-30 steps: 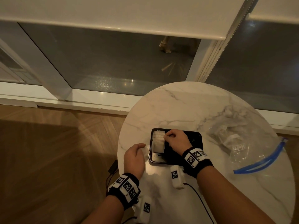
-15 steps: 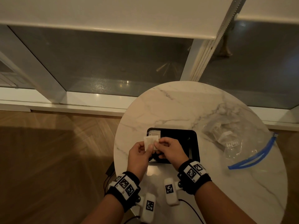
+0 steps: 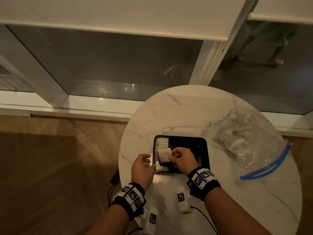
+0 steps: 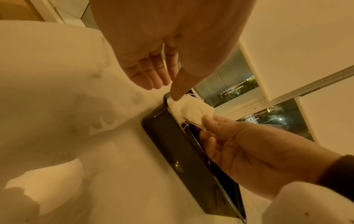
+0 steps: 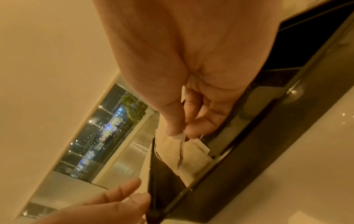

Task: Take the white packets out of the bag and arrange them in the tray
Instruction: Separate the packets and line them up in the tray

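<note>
A black tray (image 3: 186,143) sits on the round marble table, with a row of white packets (image 3: 162,142) along its left side. My right hand (image 3: 171,156) pinches one white packet (image 3: 164,155) by its edge between thumb and fingers, just above the tray's near left part. In the right wrist view the packet (image 5: 179,151) hangs from my right hand (image 5: 180,134) over other packets lying in the tray (image 5: 249,151). My left hand (image 3: 149,161) hovers at the tray's left rim, fingers relaxed and holding nothing. Its thumb tip touches the packet (image 4: 191,110) in the left wrist view.
A clear zip bag (image 3: 254,150) with a blue zipper lies right of the tray, and more packets (image 3: 237,143) show through it. The table's left edge (image 3: 121,155) is close to my left hand. Beyond are wooden floor and a window; a person's legs (image 3: 254,46) show there.
Half a second ago both hands held the packet over the tray's near left corner. My left hand has let go and drawn back left, and my right hand keeps the packet.
</note>
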Tool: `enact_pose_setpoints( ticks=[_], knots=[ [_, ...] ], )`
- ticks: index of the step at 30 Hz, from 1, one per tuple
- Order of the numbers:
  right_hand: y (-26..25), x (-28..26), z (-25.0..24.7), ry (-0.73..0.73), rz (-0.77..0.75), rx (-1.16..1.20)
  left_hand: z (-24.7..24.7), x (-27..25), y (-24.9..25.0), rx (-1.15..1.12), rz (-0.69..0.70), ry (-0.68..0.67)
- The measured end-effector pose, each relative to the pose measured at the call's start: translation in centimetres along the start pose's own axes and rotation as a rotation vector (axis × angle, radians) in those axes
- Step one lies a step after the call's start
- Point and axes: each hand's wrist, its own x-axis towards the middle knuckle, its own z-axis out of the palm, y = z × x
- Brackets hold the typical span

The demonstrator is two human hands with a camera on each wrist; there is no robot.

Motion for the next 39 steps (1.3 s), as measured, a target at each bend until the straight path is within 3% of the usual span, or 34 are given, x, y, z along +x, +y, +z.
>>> enact_pose_setpoints(
  ticks=[5, 13, 23, 32, 39],
  knots=[
    [0.3, 1.3, 0.8, -0.038, 0.074, -0.113, 0.6, 0.4, -0.7, 0.005, -0.008, -0.025],
    [0.3, 2.3, 1.4, -0.064, 0.073, -0.232, 0.9, 0.8, -1.2, -0.009, 0.018, -0.040],
    [-0.2, 3.1, 2.0, -0.067, 0.146, -0.233, 0.9, 0.9, -1.4, -0.005, 0.028, -0.041],
    [0.2, 3.1, 2.1, 0.027, 0.139, -0.181, 0.7, 1.0, -1.5, 0.006, 0.031, -0.047],
    [0.5, 3.0, 2.1, 0.009, 0.120, -0.218, 0.7, 0.9, -1.6, 0.021, 0.038, -0.044]
  ],
)
